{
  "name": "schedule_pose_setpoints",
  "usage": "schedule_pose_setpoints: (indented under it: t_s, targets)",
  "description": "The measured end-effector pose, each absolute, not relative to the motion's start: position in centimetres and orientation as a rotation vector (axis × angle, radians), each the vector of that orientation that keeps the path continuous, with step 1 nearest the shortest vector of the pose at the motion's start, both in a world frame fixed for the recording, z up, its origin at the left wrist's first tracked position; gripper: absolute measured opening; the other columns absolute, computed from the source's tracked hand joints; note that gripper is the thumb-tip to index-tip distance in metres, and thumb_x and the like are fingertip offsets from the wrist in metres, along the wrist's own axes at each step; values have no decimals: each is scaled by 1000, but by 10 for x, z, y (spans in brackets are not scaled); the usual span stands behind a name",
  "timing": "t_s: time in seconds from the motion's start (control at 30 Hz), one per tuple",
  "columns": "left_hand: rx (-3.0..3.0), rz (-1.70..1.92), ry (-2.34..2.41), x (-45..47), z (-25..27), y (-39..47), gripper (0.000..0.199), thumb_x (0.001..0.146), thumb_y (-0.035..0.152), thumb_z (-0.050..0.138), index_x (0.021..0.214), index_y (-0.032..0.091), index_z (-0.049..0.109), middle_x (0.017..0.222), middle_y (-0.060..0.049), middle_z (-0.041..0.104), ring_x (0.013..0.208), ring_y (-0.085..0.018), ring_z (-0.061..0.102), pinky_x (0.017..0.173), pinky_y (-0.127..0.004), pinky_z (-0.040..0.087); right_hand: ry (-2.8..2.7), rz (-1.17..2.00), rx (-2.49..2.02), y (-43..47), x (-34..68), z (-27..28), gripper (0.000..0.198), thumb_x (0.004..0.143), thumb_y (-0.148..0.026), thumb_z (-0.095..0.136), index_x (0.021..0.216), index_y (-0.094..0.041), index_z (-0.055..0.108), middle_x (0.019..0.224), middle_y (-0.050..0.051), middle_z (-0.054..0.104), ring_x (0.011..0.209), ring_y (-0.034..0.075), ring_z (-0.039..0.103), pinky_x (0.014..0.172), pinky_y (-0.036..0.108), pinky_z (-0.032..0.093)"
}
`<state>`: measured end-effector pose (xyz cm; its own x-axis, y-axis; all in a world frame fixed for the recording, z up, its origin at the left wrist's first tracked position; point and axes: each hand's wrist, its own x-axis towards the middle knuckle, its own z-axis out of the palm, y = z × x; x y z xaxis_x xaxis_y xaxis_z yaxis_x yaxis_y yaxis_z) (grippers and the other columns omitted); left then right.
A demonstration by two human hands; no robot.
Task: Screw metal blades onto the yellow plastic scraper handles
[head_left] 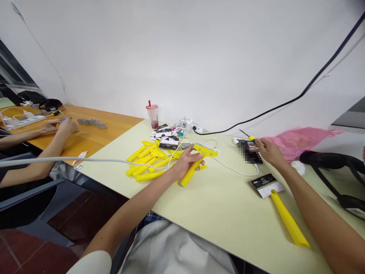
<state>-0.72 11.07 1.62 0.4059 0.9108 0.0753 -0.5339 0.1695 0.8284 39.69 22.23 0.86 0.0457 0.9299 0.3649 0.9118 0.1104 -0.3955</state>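
My left hand (186, 163) is closed around a yellow scraper (190, 173), whose wide head with two screws points up and right. A screwdriver (250, 137) is gripped in my right hand (268, 151); its metal shaft points up and left, above a phone (251, 154). To the left of my left hand, several yellow scraper handles (149, 158) lie in a loose pile. Another yellow scraper (288, 219) rests near my right forearm, its head covered by a black-and-white card sleeve (266, 185).
Behind the pile are black-and-white card pieces (165, 135), a drink cup with red straw (153, 116) and a plugged power strip (186, 123). A pink plastic bag (299, 142) and a black headset (325, 161) lie right. White cables cross the table. Another person's hands (64, 127) work at left.
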Motion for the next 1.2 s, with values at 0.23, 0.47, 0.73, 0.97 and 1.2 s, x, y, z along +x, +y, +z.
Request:
schedule_pose_setpoints:
  t_s: [0.23,0.47,0.73,0.97,1.2]
  targets:
    - [907,1086,495,-7,15,111,66,66,33,102,106,23,50,94,1,65,72,-14,70,49,-21,44,-1802,432,-1624,204,383,22,31,109,-51,44,92,-27,53,101,21,81,91,37,80,82,43,49]
    - [916,1076,489,-6,13,112,66,68,33,102,104,25,48,94,2,65,73,-14,70,50,-21,43,-1754,552,-1584,198,384,24,31,107,-54,51,92,-27,50,95,17,81,81,34,81,88,43,51]
    - [930,1048,507,-6,16,110,67,65,36,103,107,24,51,101,-2,71,73,-14,71,52,-21,43,-1726,690,-1497,191,376,22,33,102,-59,59,101,-26,57,101,19,81,84,37,81,81,44,53]
    - [939,1040,485,-6,15,110,69,65,40,103,105,24,50,96,0,69,73,-15,72,51,-21,43,-1723,513,-1546,189,367,25,31,104,-56,52,93,-27,58,103,18,83,91,36,82,84,43,53]
    - [930,1047,465,-6,10,114,66,67,35,102,107,25,50,101,-1,71,75,-15,72,52,-21,45,-1721,296,-1470,185,361,49,49,103,-71,49,88,-26,60,82,14,82,80,31,77,81,40,53]
